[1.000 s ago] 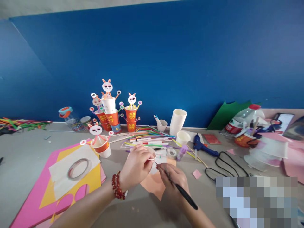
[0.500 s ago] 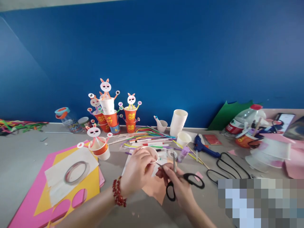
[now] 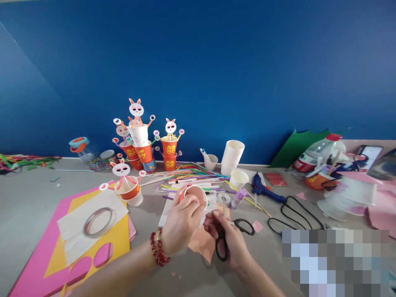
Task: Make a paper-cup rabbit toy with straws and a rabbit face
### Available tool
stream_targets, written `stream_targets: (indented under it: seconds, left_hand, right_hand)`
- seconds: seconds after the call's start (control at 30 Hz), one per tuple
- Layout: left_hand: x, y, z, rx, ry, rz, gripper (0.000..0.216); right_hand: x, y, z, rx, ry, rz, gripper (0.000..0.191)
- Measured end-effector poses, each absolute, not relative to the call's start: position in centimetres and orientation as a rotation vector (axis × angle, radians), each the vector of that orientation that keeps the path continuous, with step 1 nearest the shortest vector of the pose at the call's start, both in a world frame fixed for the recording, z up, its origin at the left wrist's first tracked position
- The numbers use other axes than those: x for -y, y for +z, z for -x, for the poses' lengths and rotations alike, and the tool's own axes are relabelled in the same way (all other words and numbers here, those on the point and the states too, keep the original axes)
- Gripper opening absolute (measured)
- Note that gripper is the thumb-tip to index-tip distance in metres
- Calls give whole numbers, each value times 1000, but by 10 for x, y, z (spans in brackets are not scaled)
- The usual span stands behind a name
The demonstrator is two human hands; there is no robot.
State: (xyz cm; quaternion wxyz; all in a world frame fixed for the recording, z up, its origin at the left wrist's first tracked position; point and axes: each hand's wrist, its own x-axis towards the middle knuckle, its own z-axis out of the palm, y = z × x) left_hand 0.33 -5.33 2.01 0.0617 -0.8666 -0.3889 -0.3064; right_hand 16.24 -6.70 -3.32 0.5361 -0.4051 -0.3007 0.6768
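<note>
My left hand [image 3: 182,222], a red bead bracelet at its wrist, grips a paper cup [image 3: 200,194] with fingers reaching into the mouth. The cup tilts so that its white rim faces me; most of its outside is behind the hand. Close by on the right, my right hand [image 3: 227,235] is closed around black-handled scissors [image 3: 221,246]. One blade points up past the fingers, and the other is hard to make out. Below both hands lies a piece of orange paper [image 3: 202,245].
Rabbit-faced paper cups [image 3: 170,146] stand at the back left. Pink and yellow sheets with a tape roll [image 3: 99,222] lie at left. Several coloured sticks [image 3: 198,177] are spread behind my hands. A blue glue gun [image 3: 262,189] and a large bottle [image 3: 321,152] are at right.
My left hand has tipped the cup so more of its opening shows. The scissors have turned in my right hand, their handles shifting a little left and up.
</note>
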Motion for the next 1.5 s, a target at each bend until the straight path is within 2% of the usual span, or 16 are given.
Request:
stream_targets:
  seconds: [0.07, 0.13, 0.2, 0.3, 0.4, 0.47, 0.63, 0.77, 0.9, 1.07, 1.13, 1.2, 1.4, 1.5]
  left_hand:
    - [52, 19, -3, 1180, -965, 2646, 20]
    - [50, 20, -1, 1262, -1087, 2707, 17]
    - [47, 22, 2, 1396, -1213, 2772, 16]
    - [43, 26, 8, 1620, -1329, 2898, 16]
    - [42, 30, 11, 1783, -1346, 3013, 14]
    - [44, 31, 10, 1748, -1308, 2989, 16]
    - [53, 25, 0, 1336, -1031, 2700, 18]
    - [57, 21, -4, 1218, -893, 2589, 23]
    - [54, 20, 0, 1363, -1029, 2685, 16]
    - [46, 23, 8, 1678, -1140, 2867, 14]
    - [45, 24, 10, 1742, -1149, 2920, 16]
    - [46, 24, 9, 1697, -1139, 2894, 16]
    - [57, 15, -5, 1310, -987, 2582, 17]
    - [59, 13, -8, 1287, -990, 2523, 17]
  right_hand:
    - [66, -34, -162, 649, 1686, 931, 38]
    - [65, -34, -165, 765, 1618, 955, 38]
    - [64, -32, -171, 1076, 1390, 1032, 33]
    - [64, -29, -181, 1660, 866, 1007, 20]
    - [65, -28, -186, 1894, 541, 847, 17]
    - [66, -29, -184, 1843, 596, 887, 16]
    - [69, -36, -172, 1231, 1265, 1062, 30]
    - [68, -40, -167, 875, 1541, 1013, 32]
    - [68, -39, -170, 1086, 1417, 1052, 31]
    - [66, -32, -182, 1807, 723, 953, 16]
    - [66, -31, -184, 1895, 594, 880, 16]
    - [66, -31, -182, 1809, 685, 942, 16]
    - [68, -37, -165, 902, 1498, 1040, 33]
    - [67, -38, -163, 780, 1568, 1035, 38]
